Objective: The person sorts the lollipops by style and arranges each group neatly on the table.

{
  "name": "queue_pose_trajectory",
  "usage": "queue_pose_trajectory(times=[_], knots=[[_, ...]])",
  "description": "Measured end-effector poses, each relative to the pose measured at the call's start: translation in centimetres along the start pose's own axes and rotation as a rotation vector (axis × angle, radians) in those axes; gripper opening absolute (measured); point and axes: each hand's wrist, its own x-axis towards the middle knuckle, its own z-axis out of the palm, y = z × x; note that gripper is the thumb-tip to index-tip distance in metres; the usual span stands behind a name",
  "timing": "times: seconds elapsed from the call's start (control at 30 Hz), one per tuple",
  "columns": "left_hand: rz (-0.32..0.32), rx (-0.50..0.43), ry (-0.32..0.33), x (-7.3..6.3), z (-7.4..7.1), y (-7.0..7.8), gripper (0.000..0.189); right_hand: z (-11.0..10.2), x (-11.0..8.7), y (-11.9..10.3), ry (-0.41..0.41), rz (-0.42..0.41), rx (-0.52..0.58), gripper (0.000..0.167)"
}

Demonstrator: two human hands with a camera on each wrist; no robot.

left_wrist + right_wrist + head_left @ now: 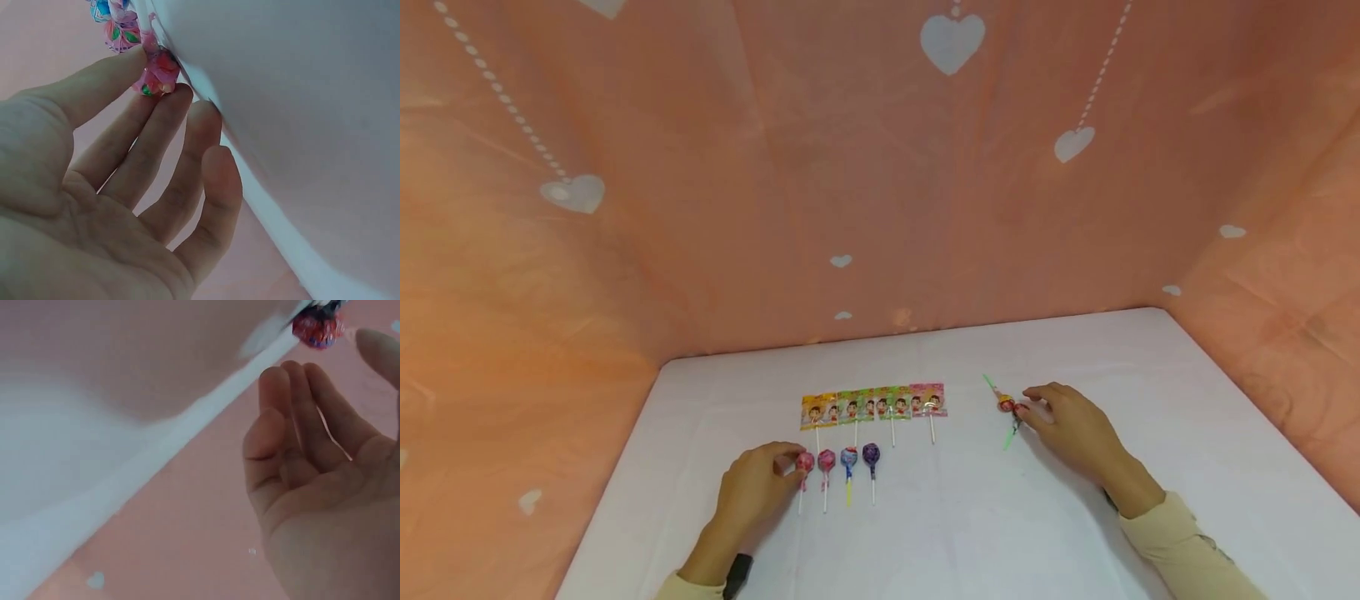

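Note:
My left hand pinches the wrapped head of a pink lollipop between thumb and fingertips. That lollipop is at the left end of a row, beside a second pink lollipop, a blue one with a yellow stick and a dark purple one. On the right, my right hand has its fingertips right at a dark-wrapped lollipop with a green stick. A red and yellow lollipop lies against it. In the right wrist view, thumb and fingers are apart, with a red-wrapped head beyond them.
Behind the ball lollipops, several flat-packed lollipops stand in a line, from an orange packet through green ones to a pink packet. All lie on a white-covered table. Pink cloth walls with white hearts enclose its back and sides.

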Motion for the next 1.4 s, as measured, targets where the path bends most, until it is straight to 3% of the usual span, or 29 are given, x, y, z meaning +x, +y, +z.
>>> queue_pose_trajectory(times=[0.27, 0.5, 0.8, 1.03, 1.4], knots=[[0.015, 0.002, -0.002, 0.3, 0.0, 0.0, 0.025, 0.5, 0.5, 0.3, -0.065, -0.037, -0.022, 0.036], [0.05, 0.019, -0.022, 0.9, -0.1, 0.3, 0.021, 0.4, 0.4, 0.4, -0.055, -0.064, -0.026, 0.031], [0.035, -0.027, 0.041, 0.1, 0.5, 0.1, 0.025, 0.4, 0.6, 0.0, -0.059, -0.062, -0.014, 0.03], [0.008, -0.031, 0.033, -0.2, 0.6, 0.0, 0.026, 0.5, 0.6, -0.1, -0.067, -0.056, 0.013, 0.026], [0.037, -0.018, 0.039, -0.3, 0.8, -0.1, 0.027, 0.1, 0.1, -0.1, -0.058, -0.043, 0.037, 0.025]])
